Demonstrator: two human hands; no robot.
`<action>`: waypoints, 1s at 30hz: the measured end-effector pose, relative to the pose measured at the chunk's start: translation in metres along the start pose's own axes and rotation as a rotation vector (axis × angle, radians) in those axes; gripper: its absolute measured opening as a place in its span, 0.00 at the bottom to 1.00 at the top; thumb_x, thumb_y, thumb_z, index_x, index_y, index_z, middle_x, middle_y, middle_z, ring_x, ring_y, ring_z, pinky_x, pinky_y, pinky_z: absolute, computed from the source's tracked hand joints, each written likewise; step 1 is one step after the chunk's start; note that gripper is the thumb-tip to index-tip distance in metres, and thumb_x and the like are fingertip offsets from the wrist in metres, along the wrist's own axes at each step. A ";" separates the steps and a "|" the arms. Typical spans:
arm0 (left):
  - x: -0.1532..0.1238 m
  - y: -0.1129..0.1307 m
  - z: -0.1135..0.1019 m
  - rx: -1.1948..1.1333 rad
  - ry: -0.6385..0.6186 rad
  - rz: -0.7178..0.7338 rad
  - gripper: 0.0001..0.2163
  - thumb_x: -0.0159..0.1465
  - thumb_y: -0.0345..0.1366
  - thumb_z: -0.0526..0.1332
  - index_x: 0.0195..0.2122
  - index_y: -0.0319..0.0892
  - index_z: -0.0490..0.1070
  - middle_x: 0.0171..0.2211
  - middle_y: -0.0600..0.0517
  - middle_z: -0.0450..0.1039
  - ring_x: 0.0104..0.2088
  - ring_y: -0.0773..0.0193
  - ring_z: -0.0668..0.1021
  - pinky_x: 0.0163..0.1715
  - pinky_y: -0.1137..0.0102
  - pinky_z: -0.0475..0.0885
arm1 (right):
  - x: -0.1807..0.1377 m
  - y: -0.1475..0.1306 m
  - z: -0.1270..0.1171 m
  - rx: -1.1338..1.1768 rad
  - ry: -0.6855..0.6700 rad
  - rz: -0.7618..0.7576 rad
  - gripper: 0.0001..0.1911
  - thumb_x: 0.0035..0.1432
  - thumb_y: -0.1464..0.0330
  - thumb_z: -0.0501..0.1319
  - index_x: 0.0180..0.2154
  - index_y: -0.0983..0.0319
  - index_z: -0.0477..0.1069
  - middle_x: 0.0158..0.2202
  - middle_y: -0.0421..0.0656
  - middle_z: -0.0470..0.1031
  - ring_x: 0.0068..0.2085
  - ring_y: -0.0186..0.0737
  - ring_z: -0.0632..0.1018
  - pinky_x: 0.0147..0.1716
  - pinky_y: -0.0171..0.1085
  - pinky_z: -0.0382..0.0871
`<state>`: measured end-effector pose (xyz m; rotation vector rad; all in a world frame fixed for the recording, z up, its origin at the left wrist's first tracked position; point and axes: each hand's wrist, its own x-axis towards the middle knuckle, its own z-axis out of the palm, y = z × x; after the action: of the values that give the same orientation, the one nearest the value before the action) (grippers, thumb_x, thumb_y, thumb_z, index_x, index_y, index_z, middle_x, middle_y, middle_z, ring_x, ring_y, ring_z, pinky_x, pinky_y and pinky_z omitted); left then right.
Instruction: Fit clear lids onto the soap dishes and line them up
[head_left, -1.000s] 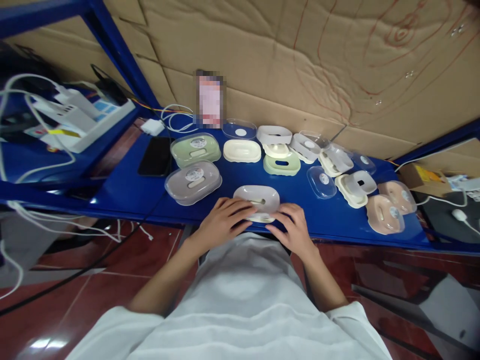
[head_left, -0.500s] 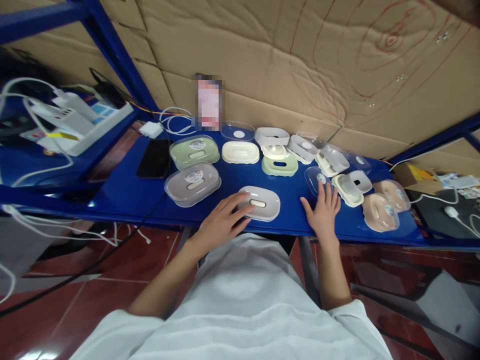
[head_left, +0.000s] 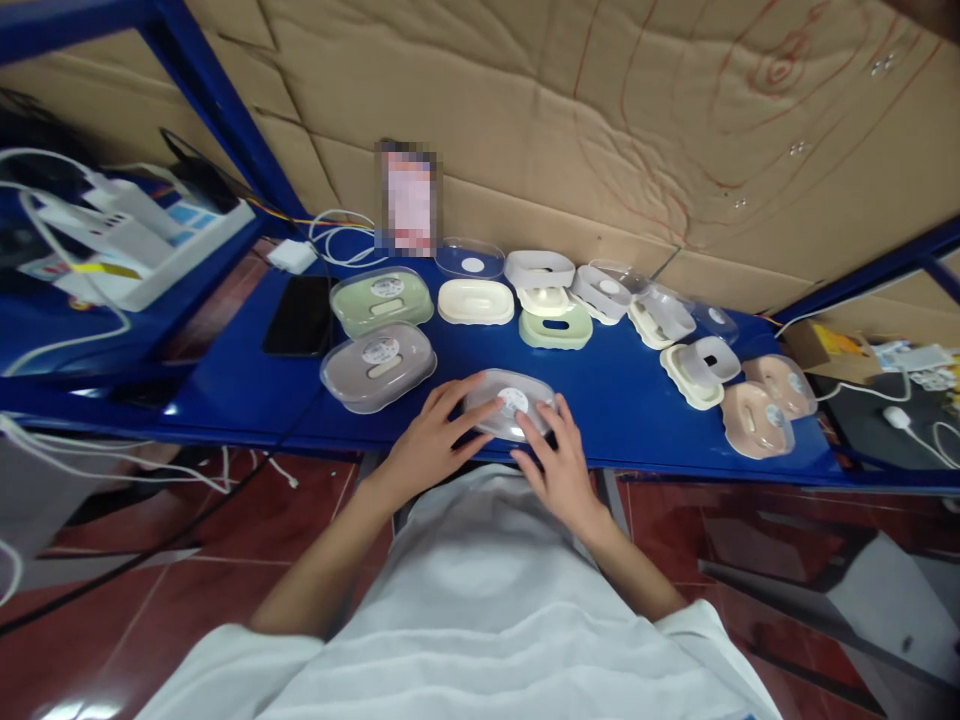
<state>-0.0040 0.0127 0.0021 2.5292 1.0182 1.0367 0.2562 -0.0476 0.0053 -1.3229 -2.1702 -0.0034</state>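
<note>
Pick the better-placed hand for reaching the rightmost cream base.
Right hand, likely: it is at the right end of the clear lid, nearer the cream base; the left hand is at the left end, farther.

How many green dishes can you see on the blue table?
2: a lidded green dish near the black phone, and a lidless green dish beyond the right hand. Stacked pieces may hide others.

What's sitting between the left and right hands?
A grey oval box under a clear lid with a round white sticker, between left hand and right hand in the head view.
</note>
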 end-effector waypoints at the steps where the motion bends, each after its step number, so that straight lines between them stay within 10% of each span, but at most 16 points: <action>1: 0.000 -0.001 0.000 -0.002 0.007 0.000 0.22 0.74 0.37 0.65 0.68 0.52 0.70 0.72 0.42 0.63 0.68 0.47 0.72 0.65 0.48 0.74 | 0.002 -0.005 0.003 -0.005 0.000 -0.003 0.26 0.75 0.63 0.61 0.71 0.53 0.67 0.69 0.52 0.67 0.78 0.62 0.57 0.69 0.62 0.67; 18: 0.001 -0.002 0.000 -0.070 -0.016 -0.063 0.26 0.75 0.42 0.64 0.73 0.55 0.64 0.73 0.42 0.62 0.66 0.48 0.74 0.64 0.50 0.76 | 0.018 0.016 -0.019 0.046 -0.194 0.089 0.34 0.75 0.59 0.59 0.75 0.33 0.50 0.77 0.42 0.56 0.75 0.57 0.64 0.69 0.59 0.72; 25: 0.001 0.004 -0.001 -0.071 -0.111 -0.145 0.22 0.77 0.43 0.59 0.71 0.52 0.66 0.71 0.43 0.66 0.65 0.51 0.77 0.65 0.52 0.76 | -0.017 0.075 -0.060 -0.100 0.172 0.269 0.24 0.68 0.53 0.67 0.63 0.47 0.74 0.62 0.51 0.69 0.63 0.59 0.76 0.63 0.56 0.77; 30: 0.000 0.001 0.003 -0.047 -0.102 -0.119 0.16 0.77 0.43 0.59 0.63 0.49 0.75 0.65 0.45 0.74 0.62 0.52 0.79 0.65 0.52 0.76 | -0.057 0.168 -0.133 -0.483 0.512 0.464 0.39 0.63 0.41 0.67 0.65 0.59 0.74 0.62 0.62 0.68 0.65 0.67 0.72 0.63 0.64 0.71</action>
<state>-0.0011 0.0122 0.0005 2.4238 1.0874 0.8789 0.4750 -0.0484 0.0387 -1.8240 -1.4428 -0.6445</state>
